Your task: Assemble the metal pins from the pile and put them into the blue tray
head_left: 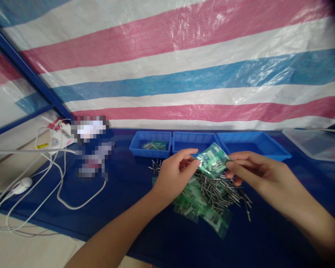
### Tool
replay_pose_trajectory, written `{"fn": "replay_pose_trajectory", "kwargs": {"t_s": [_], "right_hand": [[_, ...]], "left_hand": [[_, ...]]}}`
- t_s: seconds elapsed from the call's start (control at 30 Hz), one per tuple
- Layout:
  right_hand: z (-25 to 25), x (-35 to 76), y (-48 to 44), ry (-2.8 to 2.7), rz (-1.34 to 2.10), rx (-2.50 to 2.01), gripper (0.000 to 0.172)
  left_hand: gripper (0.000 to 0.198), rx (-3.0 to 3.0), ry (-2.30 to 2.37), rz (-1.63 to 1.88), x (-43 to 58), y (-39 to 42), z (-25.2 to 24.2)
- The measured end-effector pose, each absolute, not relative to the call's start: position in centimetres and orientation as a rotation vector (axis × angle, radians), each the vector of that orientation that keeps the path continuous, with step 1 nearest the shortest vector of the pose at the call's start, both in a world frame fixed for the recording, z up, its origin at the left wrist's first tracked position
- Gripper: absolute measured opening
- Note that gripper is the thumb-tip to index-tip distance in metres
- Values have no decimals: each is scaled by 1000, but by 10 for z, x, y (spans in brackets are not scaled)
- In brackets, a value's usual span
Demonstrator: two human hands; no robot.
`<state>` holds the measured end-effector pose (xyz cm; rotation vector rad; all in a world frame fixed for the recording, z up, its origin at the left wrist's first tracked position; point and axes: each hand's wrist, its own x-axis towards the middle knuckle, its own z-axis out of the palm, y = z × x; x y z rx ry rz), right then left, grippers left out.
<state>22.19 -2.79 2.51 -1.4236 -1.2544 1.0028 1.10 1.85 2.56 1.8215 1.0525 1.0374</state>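
Between my two hands is a small green-tinted clear plastic bag with pale and metallic pieces inside. My left hand pinches its left edge between thumb and fingers. On the opposite edge, my right hand grips it the same way. Beneath the bag lies a heap of thin metal rivets, spread over the blue table. More green plastic bags with pieces in them lie in front of the heap, partly hidden by my left hand and wrist.
Three blue bins stand along the back: the left bin holds green bags, beside a middle bin and a right bin. A clear plastic container sits far right. White cables and a power strip occupy the left.
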Motion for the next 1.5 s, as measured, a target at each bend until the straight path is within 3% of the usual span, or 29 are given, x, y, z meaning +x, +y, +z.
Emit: {"fn": "replay_pose_trajectory", "kwargs": {"t_s": [0.2,0.47,0.73,0.93,1.1,1.17,1.33,1.5], "right_hand": [[22,222,-29,-1375,941,-1422,35],[26,232,-29,-1467,799,-1527,38],[20,229,-31,-1789,672,-1585,32],[24,226,-30,-2005,592,-1547,30],[25,217,-33,-2253,530,-1294,19],[25,210,-36,-2324,480,-1207,23],[17,192,-42,-2422,358,-1145,49],[8,183,-42,-2418,292,-1180,32]], "left_hand": [[16,2056,1087,997,0,26,42],[25,1799,1439,1394,-66,90,46],[28,2247,2012,668,-82,100,34],[27,2392,2098,669,-72,88,36],[26,2524,1841,838,-59,77,48],[25,2582,1598,834,-52,69,53],[21,2564,1050,519,-37,42,63],[37,2701,845,134,-29,22,63]]}}
